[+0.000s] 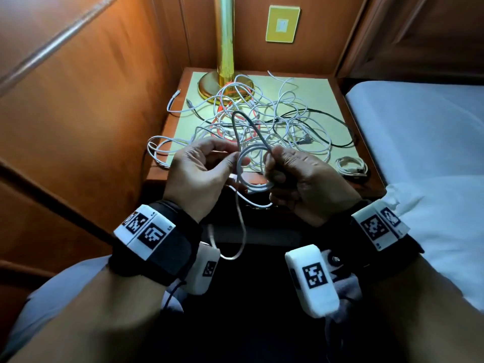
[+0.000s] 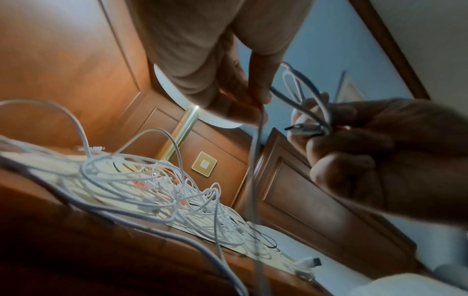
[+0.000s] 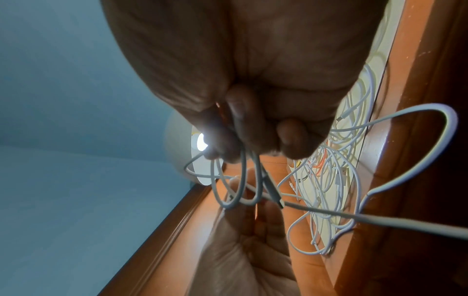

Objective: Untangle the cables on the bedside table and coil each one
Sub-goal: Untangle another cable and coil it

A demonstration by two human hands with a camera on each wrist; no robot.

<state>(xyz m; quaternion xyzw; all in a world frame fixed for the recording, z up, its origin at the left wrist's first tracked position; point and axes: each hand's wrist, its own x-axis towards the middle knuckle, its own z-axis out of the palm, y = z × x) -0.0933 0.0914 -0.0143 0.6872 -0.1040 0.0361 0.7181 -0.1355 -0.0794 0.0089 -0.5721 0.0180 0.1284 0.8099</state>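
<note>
A tangle of white, black and orange cables [image 1: 262,119] covers the bedside table [image 1: 311,93]. In front of it my right hand [image 1: 275,166] grips a few small loops of a white cable [image 1: 251,174], fingers curled round them. My left hand [image 1: 233,155] pinches the same cable just left of the loops. A slack length of it hangs below the table edge [image 1: 242,231]. The right wrist view shows the loops [image 3: 238,180] and a plug [image 3: 274,197] under my right hand [image 3: 253,130]. The left wrist view has my left hand [image 2: 253,100] pinching the strand, with the tangle [image 2: 152,190] behind.
A brass lamp base [image 1: 222,85] stands at the table's back, partly under cables. One coiled cable [image 1: 351,166] lies at the front right corner. A bed with a white sheet [image 1: 432,132] borders the right side, wood panelling the left. A wall switch [image 1: 282,23] sits behind.
</note>
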